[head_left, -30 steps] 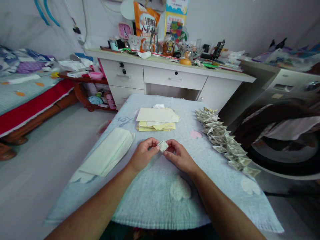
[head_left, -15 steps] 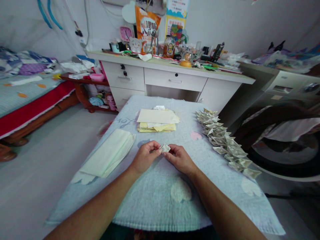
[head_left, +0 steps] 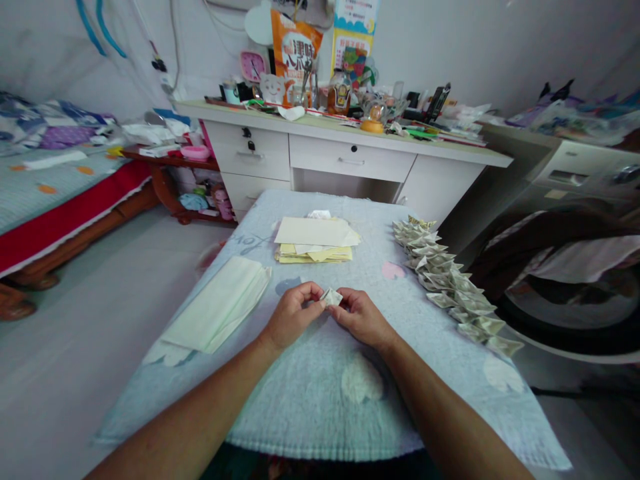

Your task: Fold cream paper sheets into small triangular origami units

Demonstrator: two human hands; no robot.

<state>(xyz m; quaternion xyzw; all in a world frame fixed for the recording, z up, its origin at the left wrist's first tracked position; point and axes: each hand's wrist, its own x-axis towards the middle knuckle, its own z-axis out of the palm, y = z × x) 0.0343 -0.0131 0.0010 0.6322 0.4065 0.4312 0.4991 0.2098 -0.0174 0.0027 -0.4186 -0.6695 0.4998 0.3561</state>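
Observation:
A small folded piece of paper (head_left: 331,297), pale with grey markings, is held up over the middle of the table. My left hand (head_left: 296,312) pinches its left side between thumb and fingers. On the opposite side, my right hand (head_left: 361,316) grips the paper's right edge the same way. Rows of folded paper boats (head_left: 450,280) stand packed together along the table's right side. Beyond my hands lies a stack of cream and yellow paper (head_left: 315,233). Long pale folded sheets (head_left: 220,303) rest to the left of my left forearm.
A light blue patterned cloth (head_left: 300,400) covers the table. Behind it stands a white desk (head_left: 350,157) crowded with jars, a pink clock and a snack bag. At right is a washing machine (head_left: 575,167); a bed (head_left: 60,187) is at left.
Both hands keep hold of the folded paper in almost the same place. The view has shifted very slightly; nothing else has visibly moved.

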